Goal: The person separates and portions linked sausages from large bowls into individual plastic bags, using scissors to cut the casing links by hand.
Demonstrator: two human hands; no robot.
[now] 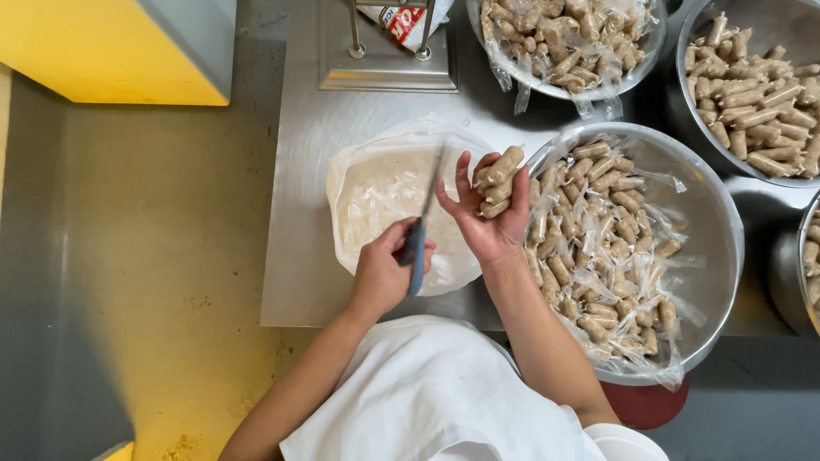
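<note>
My left hand (pixel 380 275) is shut on a knife (pixel 416 254) with a blue handle. Its blurred blade points up over a clear plastic sheet (pixel 371 201) smeared with pale paste. My right hand (pixel 494 229) is palm up and holds a few tan sausage-shaped rolls (pixel 498 177) wrapped in clear film. It sits at the left rim of a large steel bowl (pixel 728 224). That bowl holds several more wrapped rolls (pixel 598 248) and loose plastic scraps. The knife blade is just left of the held rolls.
A steel table (pixel 295 282) carries everything. Two more bowls of rolls stand at the back (pixel 564 38) and back right (pixel 756 94). A metal stand (pixel 386 72) is at the back. A yellow box (pixel 111 47) is far left, and a red stool (pixel 645 407) is below the bowl.
</note>
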